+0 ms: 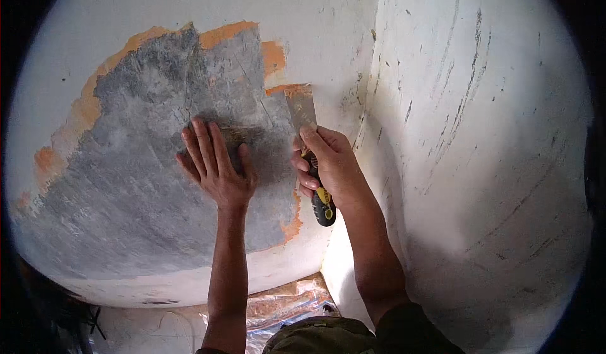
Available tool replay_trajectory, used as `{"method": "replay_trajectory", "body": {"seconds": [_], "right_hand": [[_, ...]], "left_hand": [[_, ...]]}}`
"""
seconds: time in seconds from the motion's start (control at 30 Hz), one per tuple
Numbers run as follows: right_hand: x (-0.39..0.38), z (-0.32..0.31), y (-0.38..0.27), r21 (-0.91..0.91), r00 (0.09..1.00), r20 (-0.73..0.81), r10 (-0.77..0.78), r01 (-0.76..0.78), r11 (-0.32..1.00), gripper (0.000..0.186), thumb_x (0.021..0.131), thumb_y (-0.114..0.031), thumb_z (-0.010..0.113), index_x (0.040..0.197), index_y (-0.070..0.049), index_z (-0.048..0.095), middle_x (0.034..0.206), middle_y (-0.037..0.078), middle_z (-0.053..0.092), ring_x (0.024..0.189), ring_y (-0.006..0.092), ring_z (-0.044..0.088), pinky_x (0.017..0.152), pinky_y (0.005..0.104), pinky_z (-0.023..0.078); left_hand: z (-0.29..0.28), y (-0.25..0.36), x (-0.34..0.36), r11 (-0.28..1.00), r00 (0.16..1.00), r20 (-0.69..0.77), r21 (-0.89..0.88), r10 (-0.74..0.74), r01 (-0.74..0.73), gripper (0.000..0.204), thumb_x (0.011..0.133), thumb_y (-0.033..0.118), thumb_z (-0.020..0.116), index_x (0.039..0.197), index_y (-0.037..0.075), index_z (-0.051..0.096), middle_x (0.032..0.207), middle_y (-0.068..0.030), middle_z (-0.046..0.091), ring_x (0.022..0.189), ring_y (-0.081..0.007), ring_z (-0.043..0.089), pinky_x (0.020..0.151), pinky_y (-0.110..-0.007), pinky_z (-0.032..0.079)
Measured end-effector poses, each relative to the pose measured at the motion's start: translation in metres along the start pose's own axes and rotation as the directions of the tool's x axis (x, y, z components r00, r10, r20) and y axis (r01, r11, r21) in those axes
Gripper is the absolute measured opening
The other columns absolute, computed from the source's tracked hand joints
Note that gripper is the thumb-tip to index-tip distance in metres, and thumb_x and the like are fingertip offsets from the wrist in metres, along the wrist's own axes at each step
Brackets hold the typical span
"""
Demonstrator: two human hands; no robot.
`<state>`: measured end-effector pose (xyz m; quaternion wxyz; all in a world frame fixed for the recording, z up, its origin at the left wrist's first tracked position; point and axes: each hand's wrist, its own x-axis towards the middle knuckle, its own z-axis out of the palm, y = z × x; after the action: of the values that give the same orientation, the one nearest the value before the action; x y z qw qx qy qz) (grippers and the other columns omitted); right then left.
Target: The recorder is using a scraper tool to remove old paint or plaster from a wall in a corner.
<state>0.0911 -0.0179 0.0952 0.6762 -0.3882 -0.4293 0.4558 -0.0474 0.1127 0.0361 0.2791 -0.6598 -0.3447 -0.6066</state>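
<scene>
My right hand [328, 164] grips a putty knife [302, 109] with a black and yellow handle, its thumb pressed on the flat metal blade. The blade's wide edge meets the wall at the right border of a large bare grey patch [145, 183], where a strip of orange undercoat shows. Flat against this grey patch, fingers spread, rests my left hand [218, 164], left of the knife and holding nothing. Orange and pale yellow layers rim the patch, between the grey and the surrounding white paint [334, 32].
The side wall [492, 133] at the right, white with dark scuff streaks, meets this wall in a corner close to my right hand. Crumpled clear plastic sheeting [284, 303] covers part of the floor below. Dark thin-legged objects [95, 322] stand at the lower left.
</scene>
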Motion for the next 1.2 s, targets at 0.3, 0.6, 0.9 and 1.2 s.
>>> {"method": "replay_trajectory", "body": {"seconds": [0.3,0.6,0.9,1.2], "right_hand": [[0.002,0.004,-0.017,-0.059,0.999,-0.038,0.012,-0.014,0.998,0.031,0.1,-0.032,0.048,0.085,-0.006,0.051,0.059,-0.001,0.045,0.039,0.0073,0.039,0.037,0.0265,0.036],[-0.006,-0.002,0.013,-0.133,0.994,-0.062,0.092,-0.1,0.986,0.032,0.101,-0.033,0.047,0.084,-0.006,0.05,0.058,-0.001,0.044,0.038,0.0076,0.039,0.036,0.0269,0.036],[-0.003,0.006,0.011,-0.072,0.999,-0.039,0.037,-0.04,0.997,0.034,0.1,-0.036,0.048,0.084,-0.006,0.05,0.06,0.0,0.045,0.04,0.008,0.039,0.038,0.0273,0.036],[0.008,0.025,0.005,-0.109,1.0,-0.005,0.007,-0.007,0.994,0.035,0.1,-0.036,0.045,0.085,-0.005,0.048,0.058,0.0,0.044,0.039,0.0086,0.04,0.038,0.0276,0.037]], "left_hand": [[0.002,0.003,0.0,1.0,1.0,-0.001,-0.013,-0.02,0.02,0.057,0.094,0.034,0.05,0.141,0.001,0.043,0.151,-0.0173,0.035,0.143,-0.0353,0.026,0.115,-0.054,0.005],[0.002,0.001,-0.002,0.999,1.0,-0.005,-0.015,-0.028,0.028,0.057,0.094,0.034,0.05,0.14,0.002,0.043,0.15,-0.0164,0.036,0.142,-0.0347,0.027,0.115,-0.054,0.004],[0.001,-0.002,0.0,1.0,1.0,-0.014,0.005,-0.017,0.017,0.056,0.093,0.032,0.051,0.14,0.002,0.043,0.15,-0.0167,0.036,0.143,-0.0345,0.026,0.115,-0.053,0.005],[0.0,0.0,0.0,1.0,1.0,0.005,0.001,-0.02,0.02,0.057,0.093,0.032,0.051,0.141,0.002,0.043,0.151,-0.0163,0.034,0.143,-0.0347,0.025,0.115,-0.054,0.004]]}}
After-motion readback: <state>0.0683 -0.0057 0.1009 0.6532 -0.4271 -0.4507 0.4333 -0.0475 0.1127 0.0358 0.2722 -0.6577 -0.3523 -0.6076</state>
